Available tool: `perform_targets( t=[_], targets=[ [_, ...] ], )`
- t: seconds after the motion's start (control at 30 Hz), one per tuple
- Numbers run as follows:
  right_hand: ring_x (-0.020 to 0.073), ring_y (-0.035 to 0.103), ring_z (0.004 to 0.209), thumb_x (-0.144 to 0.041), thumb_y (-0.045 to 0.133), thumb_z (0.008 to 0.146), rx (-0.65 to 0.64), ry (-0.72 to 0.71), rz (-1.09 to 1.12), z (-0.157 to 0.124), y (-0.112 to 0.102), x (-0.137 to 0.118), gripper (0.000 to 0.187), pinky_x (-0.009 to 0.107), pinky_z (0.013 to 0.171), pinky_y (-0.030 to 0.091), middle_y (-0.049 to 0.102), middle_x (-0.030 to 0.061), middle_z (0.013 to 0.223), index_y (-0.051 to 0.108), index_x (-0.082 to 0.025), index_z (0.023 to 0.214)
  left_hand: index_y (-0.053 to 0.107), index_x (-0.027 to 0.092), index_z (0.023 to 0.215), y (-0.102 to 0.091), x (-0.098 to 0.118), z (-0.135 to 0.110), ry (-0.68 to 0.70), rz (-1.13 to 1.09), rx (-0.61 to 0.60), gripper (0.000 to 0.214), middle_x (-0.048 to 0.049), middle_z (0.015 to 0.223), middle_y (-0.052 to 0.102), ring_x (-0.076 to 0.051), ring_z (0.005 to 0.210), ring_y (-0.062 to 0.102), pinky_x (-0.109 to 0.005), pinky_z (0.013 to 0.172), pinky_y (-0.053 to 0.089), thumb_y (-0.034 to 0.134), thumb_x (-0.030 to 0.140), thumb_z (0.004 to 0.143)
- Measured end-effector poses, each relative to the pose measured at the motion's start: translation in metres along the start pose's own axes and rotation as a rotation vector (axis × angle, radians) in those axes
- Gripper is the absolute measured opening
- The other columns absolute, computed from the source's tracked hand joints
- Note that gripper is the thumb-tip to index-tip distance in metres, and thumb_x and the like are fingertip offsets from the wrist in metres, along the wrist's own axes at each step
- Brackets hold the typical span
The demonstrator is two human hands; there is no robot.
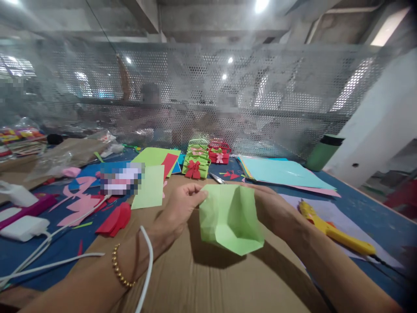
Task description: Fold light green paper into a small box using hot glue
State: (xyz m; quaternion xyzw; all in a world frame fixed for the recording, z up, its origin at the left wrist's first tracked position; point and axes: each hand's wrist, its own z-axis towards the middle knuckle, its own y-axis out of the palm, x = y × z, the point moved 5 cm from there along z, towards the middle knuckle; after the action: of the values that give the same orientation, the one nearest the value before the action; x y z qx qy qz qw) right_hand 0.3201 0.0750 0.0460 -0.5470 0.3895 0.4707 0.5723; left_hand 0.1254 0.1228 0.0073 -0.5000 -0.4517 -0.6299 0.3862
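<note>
A folded light green paper piece (230,219) hangs above the brown cardboard sheet (208,278). My left hand (180,208) pinches its upper left corner with thumb and fingers pressed together. My right hand (272,206) grips its right edge, the fingers mostly hidden behind the paper. A gold bead bracelet is on my left wrist, and a white cable (146,261) crosses that forearm.
A yellow glue gun (332,230) lies to the right on white paper. Finished green and red paper bags (203,158), a stack of coloured sheets (283,171), scissors (216,178), pink and red scraps (97,208) and white chargers (22,226) lie around. Blurred people sit behind a perforated screen.
</note>
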Motion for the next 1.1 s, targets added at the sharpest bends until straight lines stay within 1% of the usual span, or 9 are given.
perform_targets(
  t=[0.2, 0.3, 0.4, 0.57, 0.67, 0.8, 0.9, 1.0, 1.1],
  targets=[
    [0.0158, 0.060, 0.069, -0.054, 0.070, 0.080, -0.037, 0.071, 0.085, -0.002, 0.008, 0.005, 0.038, 0.030, 0.067, 0.048, 0.067, 0.0053, 0.082, 0.068, -0.016, 0.086, 0.070, 0.012, 0.088, 0.012, -0.005, -0.010, -0.039, -0.009, -0.029, 0.028, -0.0007, 0.071, 0.067, -0.010, 0.061, 0.057, -0.023, 0.059, 0.043, 0.077, 0.025, 0.064],
    [0.0133, 0.054, 0.065, -0.059, 0.069, 0.079, 0.027, 0.056, -0.002, -0.001, 0.005, 0.005, 0.044, 0.028, 0.062, 0.045, 0.062, 0.0025, 0.076, 0.065, -0.016, 0.077, 0.069, 0.012, 0.088, 0.013, -0.007, -0.012, -0.050, -0.003, -0.043, 0.028, -0.0001, 0.071, 0.066, -0.010, 0.060, 0.057, -0.022, 0.058, 0.043, 0.076, 0.025, 0.063],
    [0.0110, 0.045, 0.058, -0.064, 0.064, 0.079, 0.071, 0.024, -0.079, 0.001, 0.005, 0.005, 0.048, 0.025, 0.054, 0.036, 0.053, -0.0014, 0.066, 0.062, -0.017, 0.073, 0.067, 0.012, 0.087, 0.013, -0.010, -0.011, -0.062, 0.019, -0.066, 0.029, 0.0006, 0.070, 0.065, -0.010, 0.060, 0.056, -0.021, 0.057, 0.042, 0.076, 0.026, 0.063],
    [0.0099, 0.034, 0.055, -0.067, 0.057, 0.081, 0.089, -0.050, -0.192, 0.003, 0.006, 0.006, 0.051, 0.025, 0.050, 0.028, 0.040, -0.0048, 0.059, 0.052, -0.019, 0.064, 0.067, 0.013, 0.090, 0.018, -0.006, -0.014, -0.052, 0.066, -0.135, 0.030, -0.0006, 0.078, 0.067, -0.012, 0.068, 0.059, -0.023, 0.062, 0.044, 0.076, 0.027, 0.066],
    [0.0099, 0.034, 0.053, -0.065, 0.057, 0.082, 0.084, -0.077, -0.255, 0.003, 0.011, 0.007, 0.050, 0.025, 0.049, 0.026, 0.040, -0.0046, 0.058, 0.051, -0.020, 0.062, 0.067, 0.014, 0.095, 0.022, 0.000, -0.019, -0.045, 0.095, -0.189, 0.032, -0.0013, 0.083, 0.067, -0.013, 0.070, 0.059, -0.024, 0.064, 0.044, 0.075, 0.036, 0.074],
    [0.0101, 0.033, 0.053, -0.057, 0.058, 0.084, 0.076, -0.126, -0.319, -0.001, 0.022, 0.007, 0.043, 0.025, 0.049, 0.026, 0.041, -0.0046, 0.058, 0.052, -0.020, 0.063, 0.065, 0.014, 0.085, 0.026, 0.004, -0.025, -0.064, 0.095, -0.269, 0.037, 0.0005, 0.075, 0.062, -0.011, 0.065, 0.054, -0.023, 0.059, 0.040, 0.067, 0.051, 0.083],
    [0.0105, 0.033, 0.056, -0.051, 0.060, 0.085, 0.087, -0.177, -0.371, -0.005, 0.028, 0.004, 0.041, 0.025, 0.051, 0.026, 0.040, -0.0044, 0.058, 0.051, -0.019, 0.062, 0.063, 0.015, 0.084, 0.029, 0.004, -0.030, -0.080, 0.061, -0.306, 0.041, 0.0010, 0.073, 0.059, -0.010, 0.062, 0.052, -0.023, 0.057, 0.039, 0.061, 0.056, 0.088],
    [0.0108, 0.034, 0.057, -0.048, 0.061, 0.086, 0.102, -0.209, -0.407, -0.008, 0.030, 0.002, 0.038, 0.026, 0.053, 0.026, 0.041, -0.0040, 0.058, 0.053, -0.018, 0.063, 0.062, 0.016, 0.083, 0.032, 0.005, -0.032, -0.069, 0.061, -0.323, 0.043, 0.0009, 0.073, 0.057, -0.010, 0.062, 0.051, -0.023, 0.056, 0.038, 0.057, 0.058, 0.089],
    [0.0111, 0.038, 0.058, -0.045, 0.060, 0.086, 0.107, -0.220, -0.410, -0.009, 0.031, 0.000, 0.035, 0.026, 0.053, 0.028, 0.045, -0.0031, 0.059, 0.056, -0.018, 0.065, 0.060, 0.016, 0.078, 0.032, 0.006, -0.030, -0.040, 0.136, -0.292, 0.038, 0.0027, 0.068, 0.052, -0.010, 0.060, 0.047, -0.022, 0.054, 0.035, 0.065, 0.053, 0.083]
  ],
)
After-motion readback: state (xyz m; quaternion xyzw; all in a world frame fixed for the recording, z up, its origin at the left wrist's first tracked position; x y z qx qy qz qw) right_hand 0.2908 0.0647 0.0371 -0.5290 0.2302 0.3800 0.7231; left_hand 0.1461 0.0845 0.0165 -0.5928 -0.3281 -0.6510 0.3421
